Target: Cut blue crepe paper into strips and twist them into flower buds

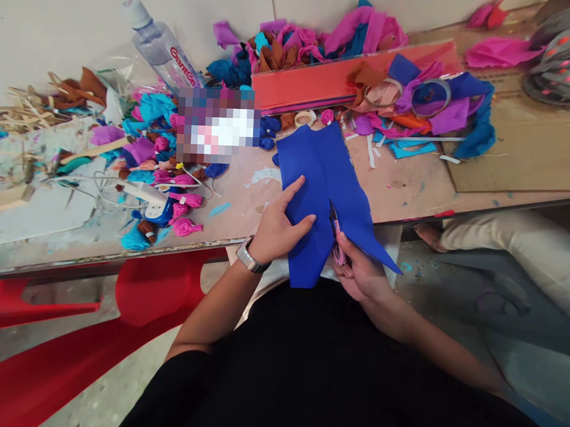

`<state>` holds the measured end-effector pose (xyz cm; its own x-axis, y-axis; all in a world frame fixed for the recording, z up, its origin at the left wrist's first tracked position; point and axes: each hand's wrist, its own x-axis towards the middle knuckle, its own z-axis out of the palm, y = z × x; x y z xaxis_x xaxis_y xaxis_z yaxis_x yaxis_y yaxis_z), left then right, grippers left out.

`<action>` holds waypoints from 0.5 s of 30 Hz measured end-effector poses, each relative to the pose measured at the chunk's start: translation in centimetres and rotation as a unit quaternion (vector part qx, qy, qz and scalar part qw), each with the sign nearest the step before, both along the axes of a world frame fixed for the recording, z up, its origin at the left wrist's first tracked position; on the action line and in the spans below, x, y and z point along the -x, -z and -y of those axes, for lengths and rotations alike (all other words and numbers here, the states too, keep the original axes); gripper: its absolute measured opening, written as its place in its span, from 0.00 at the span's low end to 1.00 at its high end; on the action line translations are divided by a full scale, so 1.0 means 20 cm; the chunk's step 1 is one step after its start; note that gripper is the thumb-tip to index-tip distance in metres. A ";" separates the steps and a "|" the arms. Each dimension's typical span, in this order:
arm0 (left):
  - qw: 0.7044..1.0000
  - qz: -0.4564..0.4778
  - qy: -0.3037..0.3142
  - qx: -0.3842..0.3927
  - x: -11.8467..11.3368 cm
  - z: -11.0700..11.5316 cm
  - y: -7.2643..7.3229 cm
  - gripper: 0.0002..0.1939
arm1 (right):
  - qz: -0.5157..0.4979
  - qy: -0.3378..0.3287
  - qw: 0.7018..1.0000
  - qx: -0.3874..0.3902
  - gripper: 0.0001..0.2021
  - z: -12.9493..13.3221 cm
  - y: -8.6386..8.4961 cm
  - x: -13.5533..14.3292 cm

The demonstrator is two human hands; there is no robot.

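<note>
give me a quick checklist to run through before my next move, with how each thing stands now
1. Scissors held in the right hand: ok.
2. Blades pointing away from the body: ok, they point forward over the blue sheet.
3. Left hand clear of the blades: ok, it lies on the sheet to their left.
4. Whole sheet on the table: not ok, its near end hangs past the edge.
5. Nothing caught beneath the blades: cannot tell, the sheet hides it.
6. Bottle capped: ok.
</note>
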<state>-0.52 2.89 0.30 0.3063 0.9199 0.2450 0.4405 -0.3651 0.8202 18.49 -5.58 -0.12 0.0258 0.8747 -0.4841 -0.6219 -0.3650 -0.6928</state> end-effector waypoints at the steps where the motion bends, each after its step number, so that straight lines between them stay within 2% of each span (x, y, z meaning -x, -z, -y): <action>1: 1.000 0.002 0.001 0.000 0.00 0.00 0.00 0.42 | 0.003 0.003 1.000 0.006 0.27 0.00 -0.01 0.00; 6: 1.000 0.013 0.003 0.009 0.00 0.00 0.01 0.42 | 0.032 0.026 0.998 0.055 0.32 -0.02 -0.04 0.01; 15: 1.000 0.014 0.001 0.003 0.00 0.00 0.01 0.42 | 0.024 0.028 0.998 0.057 0.31 0.01 -0.03 0.01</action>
